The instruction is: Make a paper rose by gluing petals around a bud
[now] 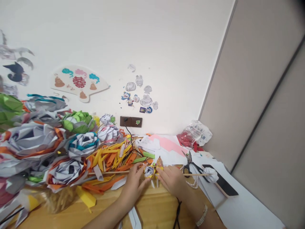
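Observation:
A small white paper flower [149, 171] with yellow edges sits between the thumb and fingers of my left hand [134, 183], which is closed on it over the table. Just to the right, my right hand [172, 180] is curled with its fingertips close to the flower. An orange-yellow pointed piece [159, 163] shows at those fingertips; its kind and whether I pinch it cannot be made out. A thin wooden stick [194, 174] with a crumpled white paper tip [211, 175] extends right from behind my right hand. Folded white strips [134, 218] lie below my hands.
Large paper flowers [66, 171] crowd the left side. Orange and yellow folded strips [111, 154] are heaped behind my left hand. Scissors [189, 162], a phone [222, 183] and white sheets [247, 203] lie at right. A plastic bag [195, 133] stands by the wall; a black cable [177, 213] lies in front.

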`<state>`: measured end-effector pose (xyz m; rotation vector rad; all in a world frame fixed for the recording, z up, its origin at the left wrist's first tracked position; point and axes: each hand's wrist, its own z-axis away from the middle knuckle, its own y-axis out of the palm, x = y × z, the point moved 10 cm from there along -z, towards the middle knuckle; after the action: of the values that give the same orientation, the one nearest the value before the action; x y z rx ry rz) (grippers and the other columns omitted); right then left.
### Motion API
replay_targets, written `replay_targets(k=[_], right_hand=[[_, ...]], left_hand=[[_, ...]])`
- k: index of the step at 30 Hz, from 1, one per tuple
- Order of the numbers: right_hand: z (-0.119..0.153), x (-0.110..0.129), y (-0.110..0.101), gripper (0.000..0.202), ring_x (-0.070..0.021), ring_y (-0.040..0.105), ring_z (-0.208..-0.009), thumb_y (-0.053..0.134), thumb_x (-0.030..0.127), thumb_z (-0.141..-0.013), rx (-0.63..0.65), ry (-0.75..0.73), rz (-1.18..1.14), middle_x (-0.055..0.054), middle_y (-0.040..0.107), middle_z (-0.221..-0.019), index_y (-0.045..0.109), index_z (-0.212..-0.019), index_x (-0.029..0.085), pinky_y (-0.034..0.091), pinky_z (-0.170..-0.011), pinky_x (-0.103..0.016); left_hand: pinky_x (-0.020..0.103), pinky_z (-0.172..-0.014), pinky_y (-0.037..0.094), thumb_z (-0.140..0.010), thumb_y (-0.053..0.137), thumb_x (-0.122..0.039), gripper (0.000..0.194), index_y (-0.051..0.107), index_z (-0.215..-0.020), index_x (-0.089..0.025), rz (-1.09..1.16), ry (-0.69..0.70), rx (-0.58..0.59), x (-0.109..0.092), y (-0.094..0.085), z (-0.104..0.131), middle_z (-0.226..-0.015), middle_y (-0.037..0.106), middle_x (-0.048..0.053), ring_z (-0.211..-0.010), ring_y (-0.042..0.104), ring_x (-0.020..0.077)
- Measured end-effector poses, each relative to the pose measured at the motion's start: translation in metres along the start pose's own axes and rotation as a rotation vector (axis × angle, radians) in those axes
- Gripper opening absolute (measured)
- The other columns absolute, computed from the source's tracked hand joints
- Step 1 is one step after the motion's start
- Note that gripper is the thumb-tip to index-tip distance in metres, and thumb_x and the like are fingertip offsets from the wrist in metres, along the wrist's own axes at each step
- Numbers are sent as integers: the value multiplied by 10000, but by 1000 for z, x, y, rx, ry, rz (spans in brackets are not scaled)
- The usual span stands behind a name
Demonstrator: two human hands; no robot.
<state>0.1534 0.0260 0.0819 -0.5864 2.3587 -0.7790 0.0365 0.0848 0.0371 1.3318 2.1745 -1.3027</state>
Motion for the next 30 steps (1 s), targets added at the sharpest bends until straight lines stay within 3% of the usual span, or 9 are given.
replay_targets(k=[6, 12, 19, 25, 30], right_hand=[[7, -14, 22, 247, -169, 509, -615, 377, 244, -921, 50, 100, -58, -28, 585, -674, 578, -788, 190, 304, -570, -291], [13, -10, 39, 173, -166, 535, -667, 417, 243, -905, 131, 99, -91, -30, 600, -747, 540, -795, 193, 317, -590, -278], [13, -6, 46, 93, -173, 552, -680, 494, 214, -859, 249, 135, -137, -10, 599, -726, 537, -777, 202, 343, -589, -277], [12, -4, 47, 70, -176, 552, -658, 512, 208, -841, 206, 139, -190, -1, 609, -726, 551, -784, 198, 358, -583, -284], [10, 1, 42, 231, -166, 523, -599, 397, 221, -901, 96, 126, -211, -11, 595, -667, 539, -721, 192, 344, -556, -286]], left_hand=[[484, -914, 432, -664, 660, -351, 480, 619, -1107, -171, -132, -73, 22, 12, 5, 1, -1118, 587, 151, -1058, 540, 316], [479, -907, 433, -632, 690, -333, 447, 643, -1044, -166, -167, -54, 4, 8, 3, 2, -1114, 589, 149, -1055, 543, 313], [477, -904, 446, -666, 671, -252, 382, 642, -1038, -176, -147, -35, 4, 1, 0, 2, -1112, 581, 143, -1050, 552, 303], [480, -940, 434, -658, 598, -92, 540, 568, -1177, -240, -95, -17, 33, -4, 2, 6, -1278, 457, 142, -1127, 508, 295], [434, -983, 412, -614, 584, -20, 598, 565, -1165, -253, 33, -62, 89, -2, 8, 5, -1278, 443, 117, -1164, 483, 268]])
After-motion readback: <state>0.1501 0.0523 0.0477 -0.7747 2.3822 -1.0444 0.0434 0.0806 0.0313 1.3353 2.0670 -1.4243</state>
